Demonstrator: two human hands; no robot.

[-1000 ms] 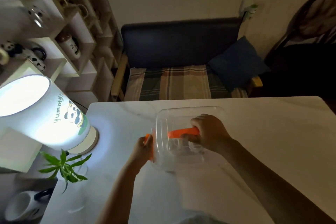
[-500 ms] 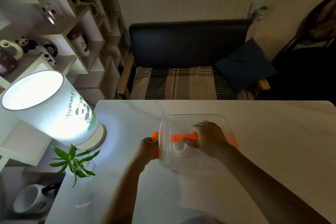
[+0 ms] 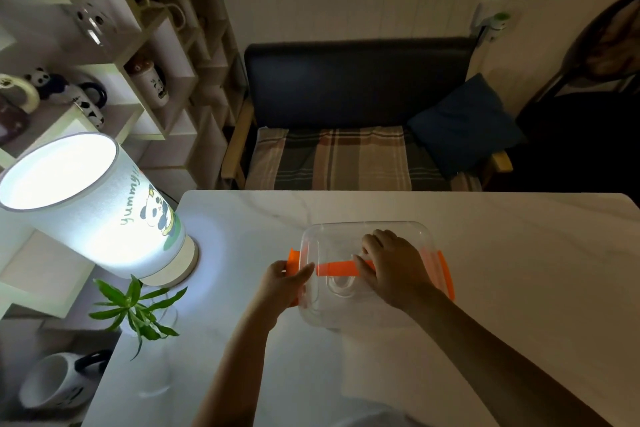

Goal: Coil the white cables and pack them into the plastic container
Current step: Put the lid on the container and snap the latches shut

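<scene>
A clear plastic container (image 3: 332, 312) with a clear lid, an orange handle (image 3: 334, 268) and orange side clips (image 3: 446, 274) sits flat on the white table (image 3: 519, 270). My left hand (image 3: 285, 282) grips the orange clip on its left side. On top of the lid lies my right hand (image 3: 394, 270), fingers spread over the right end of the handle. White cable (image 3: 341, 284) shows faintly through the lid as a loop under the handle.
A lit lamp (image 3: 93, 208) with a panda print stands on the table's left end, a small green plant (image 3: 136, 308) in a glass beside it. A bench (image 3: 349, 156) with plaid cushion lies beyond the far edge. Shelves (image 3: 114, 55) stand at left.
The container was tilted up on its side between my hands. It now lies flat on the table, lid up, with my right hand on top and my left hand on the clip.
</scene>
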